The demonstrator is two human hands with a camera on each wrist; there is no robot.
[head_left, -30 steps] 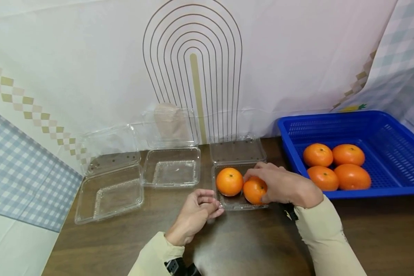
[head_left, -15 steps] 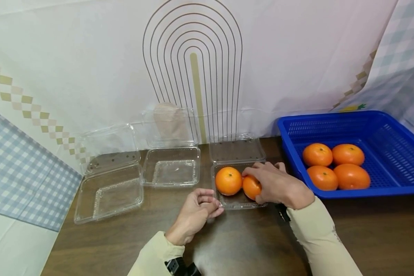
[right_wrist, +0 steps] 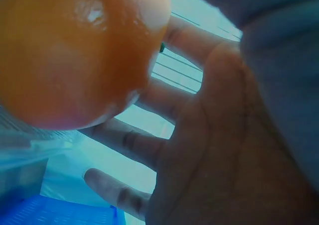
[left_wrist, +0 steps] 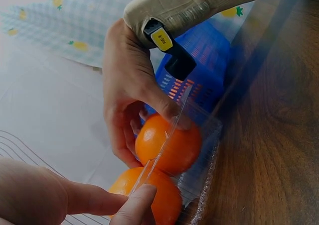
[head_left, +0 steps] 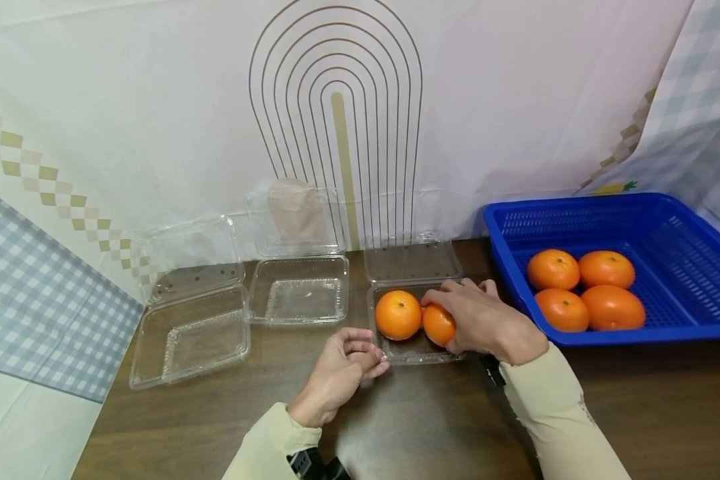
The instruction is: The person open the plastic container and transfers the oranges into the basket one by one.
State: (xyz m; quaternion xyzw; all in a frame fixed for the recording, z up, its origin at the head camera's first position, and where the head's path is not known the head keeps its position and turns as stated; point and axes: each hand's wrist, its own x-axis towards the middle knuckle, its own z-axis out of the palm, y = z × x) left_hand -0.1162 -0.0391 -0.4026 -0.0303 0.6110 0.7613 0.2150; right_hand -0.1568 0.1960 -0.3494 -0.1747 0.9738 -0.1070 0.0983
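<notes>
Inside the right-hand clear plastic clamshell container (head_left: 426,359) sit two oranges side by side. My right hand (head_left: 486,321) grips the right orange (head_left: 439,325), thumb on the near side and fingers over the far side. The left orange (head_left: 398,315) lies against it, touched by no palm. With thumb and finger my left hand (head_left: 341,367) pinches the container's front left corner; the left wrist view shows the fingertips (left_wrist: 142,195) on the thin plastic edge. Up close in the right wrist view, the gripped orange (right_wrist: 75,56) hides the thumb.
Two more open clamshells, a middle one (head_left: 300,319) and a left one (head_left: 198,373), stand on the brown table (head_left: 408,427), lids leaning back towards the white cloth backdrop (head_left: 156,100). At right a blue basket (head_left: 696,330) holds several oranges (head_left: 611,307).
Over the last second my right hand shifts slightly left with the right orange, covering more of it. During the latter half second almost nothing moves. The left hand keeps its place.
</notes>
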